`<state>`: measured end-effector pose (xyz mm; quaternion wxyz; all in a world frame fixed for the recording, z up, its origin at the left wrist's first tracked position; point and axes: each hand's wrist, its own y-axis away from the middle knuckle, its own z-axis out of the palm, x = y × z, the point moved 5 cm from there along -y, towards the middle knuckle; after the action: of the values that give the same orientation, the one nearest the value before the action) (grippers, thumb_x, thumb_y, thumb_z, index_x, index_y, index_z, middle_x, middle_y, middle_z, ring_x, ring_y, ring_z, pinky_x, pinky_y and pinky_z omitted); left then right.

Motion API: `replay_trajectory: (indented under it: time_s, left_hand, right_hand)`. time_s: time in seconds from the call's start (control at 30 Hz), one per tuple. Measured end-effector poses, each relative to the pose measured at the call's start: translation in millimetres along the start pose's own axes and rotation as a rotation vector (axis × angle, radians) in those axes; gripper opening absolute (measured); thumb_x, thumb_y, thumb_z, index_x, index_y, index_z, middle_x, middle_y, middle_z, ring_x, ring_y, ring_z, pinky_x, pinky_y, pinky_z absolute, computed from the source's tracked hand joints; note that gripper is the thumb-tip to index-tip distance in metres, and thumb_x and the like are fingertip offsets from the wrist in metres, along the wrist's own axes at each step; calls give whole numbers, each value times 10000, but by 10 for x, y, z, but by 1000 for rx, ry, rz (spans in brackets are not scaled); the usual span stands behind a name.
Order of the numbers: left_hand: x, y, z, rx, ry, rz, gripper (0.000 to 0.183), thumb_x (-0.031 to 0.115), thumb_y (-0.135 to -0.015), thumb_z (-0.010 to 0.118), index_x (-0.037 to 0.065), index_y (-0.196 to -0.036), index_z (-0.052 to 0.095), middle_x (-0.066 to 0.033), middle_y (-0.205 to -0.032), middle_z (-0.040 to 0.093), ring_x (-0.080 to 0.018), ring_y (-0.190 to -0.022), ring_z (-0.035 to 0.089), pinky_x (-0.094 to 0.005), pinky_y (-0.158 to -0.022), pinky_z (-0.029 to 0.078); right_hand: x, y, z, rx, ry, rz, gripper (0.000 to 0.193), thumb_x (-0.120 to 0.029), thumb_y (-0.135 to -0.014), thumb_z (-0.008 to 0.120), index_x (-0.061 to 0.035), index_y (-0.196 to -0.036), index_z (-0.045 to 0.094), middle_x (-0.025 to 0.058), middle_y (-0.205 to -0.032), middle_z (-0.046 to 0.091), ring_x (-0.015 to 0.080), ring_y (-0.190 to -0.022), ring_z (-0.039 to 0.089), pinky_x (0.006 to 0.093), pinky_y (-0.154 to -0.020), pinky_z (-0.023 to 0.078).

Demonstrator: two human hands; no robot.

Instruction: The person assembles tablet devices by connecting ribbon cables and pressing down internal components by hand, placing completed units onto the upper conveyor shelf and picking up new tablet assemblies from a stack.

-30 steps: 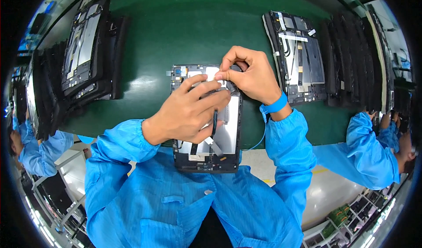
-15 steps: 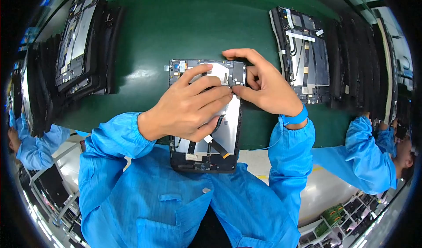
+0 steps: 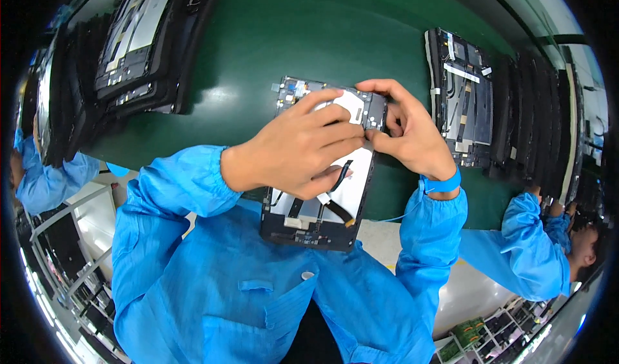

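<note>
An opened tablet (image 3: 358, 199), with its silver inner plate and black frame exposed, lies tilted near the front edge of the green table. My left hand (image 3: 303, 141) rests across its upper half with bent fingers close together; whatever is beneath the fingertips is hidden. By the left thumb, a short black strip (image 3: 342, 176) curves up, and a black ribbon cable (image 3: 340, 210) with a gold end lies below. At the tablet's upper right corner, my right hand (image 3: 412, 135) grips the edge, index finger over the top and thumb touching the left fingertips.
Stacked opened tablets (image 3: 138, 35) stand at the left, black padding between them. Another opened tablet (image 3: 465, 99) leans against a row of black panels (image 3: 529, 112) at the right. A corded blue strap (image 3: 442, 182) circles my right wrist. Blue-sleeved co-workers (image 3: 541, 251) sit on both sides.
The whole view has shifted, so table, stacks and hands appear farther right. The tablet is now turned slightly clockwise. Both hands stay on it in nearly the same pose.
</note>
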<state>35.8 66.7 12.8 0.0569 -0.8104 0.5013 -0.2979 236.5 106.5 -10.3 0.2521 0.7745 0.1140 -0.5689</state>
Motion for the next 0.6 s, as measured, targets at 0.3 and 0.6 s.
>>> replay_trajectory:
  time_s: [0.3,0.6]
  left_hand:
    - [-198,782,-629,210,59,-129,321,254,-949,681,63,-1173,809,-126,-1157,747,-344,-1146,670,-628,-1173,465]
    - [85,1195,-468,181,12,220,314,186,-776,816,6,-1034,828,-116,-1025,759,-312,-989,730,-544,-1047,605]
  right_hand:
    - [-351,309,-63,442,208,-313,643,-59,-905,765,-69,-1532,619,144,-1500,602,148,-1035,578,313,-892,526]
    - [-793,144,1218,-73,728,-622,157,-73,-840,833,-96,-983,771,117,-1343,649,388,-1352,556,532,-1126,447]
